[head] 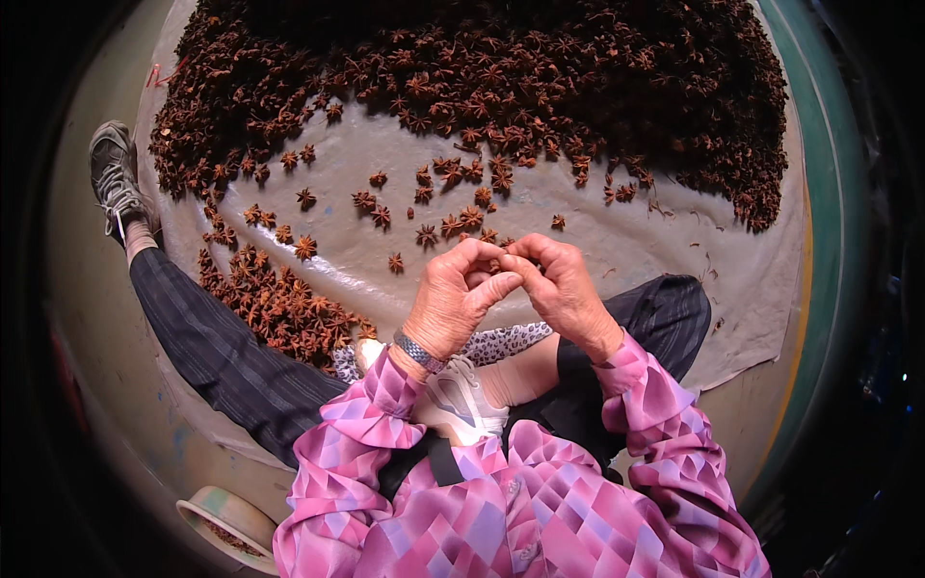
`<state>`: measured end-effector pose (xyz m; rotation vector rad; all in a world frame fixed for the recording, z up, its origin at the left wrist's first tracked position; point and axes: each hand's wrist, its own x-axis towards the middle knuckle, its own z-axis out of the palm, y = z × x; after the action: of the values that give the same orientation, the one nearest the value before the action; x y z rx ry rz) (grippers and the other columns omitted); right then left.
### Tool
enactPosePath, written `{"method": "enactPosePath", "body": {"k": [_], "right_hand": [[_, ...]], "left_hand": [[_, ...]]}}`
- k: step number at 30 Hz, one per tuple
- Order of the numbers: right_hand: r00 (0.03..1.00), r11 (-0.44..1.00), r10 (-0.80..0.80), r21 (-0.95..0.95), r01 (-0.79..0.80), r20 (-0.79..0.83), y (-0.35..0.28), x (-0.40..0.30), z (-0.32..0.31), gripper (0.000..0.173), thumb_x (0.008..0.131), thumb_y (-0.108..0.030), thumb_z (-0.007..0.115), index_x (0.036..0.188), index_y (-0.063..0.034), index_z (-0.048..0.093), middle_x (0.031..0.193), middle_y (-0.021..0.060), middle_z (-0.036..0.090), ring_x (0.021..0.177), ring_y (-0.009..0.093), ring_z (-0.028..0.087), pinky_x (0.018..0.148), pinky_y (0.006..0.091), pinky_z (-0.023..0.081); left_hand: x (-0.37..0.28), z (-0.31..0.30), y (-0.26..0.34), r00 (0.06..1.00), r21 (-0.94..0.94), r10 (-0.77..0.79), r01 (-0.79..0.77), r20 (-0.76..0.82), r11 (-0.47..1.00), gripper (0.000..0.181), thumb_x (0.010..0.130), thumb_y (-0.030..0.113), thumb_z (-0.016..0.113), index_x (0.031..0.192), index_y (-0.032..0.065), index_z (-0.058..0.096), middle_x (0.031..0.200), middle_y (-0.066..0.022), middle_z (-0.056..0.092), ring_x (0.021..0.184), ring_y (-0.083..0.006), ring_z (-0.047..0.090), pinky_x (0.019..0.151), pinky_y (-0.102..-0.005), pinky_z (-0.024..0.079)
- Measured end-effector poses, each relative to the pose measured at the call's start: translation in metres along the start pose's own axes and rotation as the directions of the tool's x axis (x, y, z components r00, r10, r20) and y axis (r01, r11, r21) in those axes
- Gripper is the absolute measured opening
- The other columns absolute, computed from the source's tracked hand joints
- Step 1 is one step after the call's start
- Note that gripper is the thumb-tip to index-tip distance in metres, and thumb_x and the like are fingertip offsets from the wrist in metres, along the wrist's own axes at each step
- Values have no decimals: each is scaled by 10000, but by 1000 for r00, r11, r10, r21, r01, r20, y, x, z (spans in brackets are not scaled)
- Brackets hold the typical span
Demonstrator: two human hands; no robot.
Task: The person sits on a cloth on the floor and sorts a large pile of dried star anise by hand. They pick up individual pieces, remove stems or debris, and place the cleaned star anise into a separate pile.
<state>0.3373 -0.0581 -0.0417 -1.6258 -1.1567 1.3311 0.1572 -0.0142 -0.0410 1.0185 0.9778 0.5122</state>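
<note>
My left hand (pixel 459 285) and my right hand (pixel 560 285) meet at the fingertips, above a pale plastic sheet (pixel 600 238). Between them is a small brown piece (pixel 495 266), probably star anise, mostly hidden by the fingers. Both thumbs and forefingers are pinched around it. Just beyond my hands, loose star anise pods (pixel 471 217) lie scattered on the sheet. A large dark heap of star anise (pixel 491 79) spreads across the far side. Beside my outstretched left leg rests a smaller reddish-brown pile of star anise (pixel 278 307).
A pale plastic basin (pixel 267 531) with brown bits inside stands at lower left. My left leg (pixel 231 339) stretches along the small pile, while my right knee (pixel 668 311) is bent over the sheet's near right part. Thin stem bits (pixel 712 273) lie at right. Green flooring (pixel 824 166) borders the sheet.
</note>
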Motion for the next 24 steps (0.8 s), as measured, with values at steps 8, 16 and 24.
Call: {"method": "enactPosePath", "body": {"k": [8,16,24], "right_hand": [[970,861,135,-461,-216,-201,20,-9,-52,72,905,-98,706,943,-42,681,836,9,654,781,178,610,716,332,518],[939,198,-267,-941,274,217,8,85,-5,202,717,-58,723,903,-86,649,1025,80,580,1005,273,581,797,357,536],[921,586,-387,-758,286,48,-22,15,-31,105,766,-68,695,853,-93,643,885,66,572,886,273,597,700,387,520]], "left_hand": [[-53,-18,52,930,300,276,-342,242,890,226,845,-36,768,1045,-20,664,915,-98,731,803,-171,734,736,-273,587],[-35,-75,34,1000,771,27,-13,-6,637,552,892,252,774,1320,2,533,1167,-212,655,832,-281,713,759,-357,572],[-1,-1,24,985,-231,-112,140,131,963,160,968,52,653,986,33,495,768,11,566,597,-47,578,521,-207,464]]}}
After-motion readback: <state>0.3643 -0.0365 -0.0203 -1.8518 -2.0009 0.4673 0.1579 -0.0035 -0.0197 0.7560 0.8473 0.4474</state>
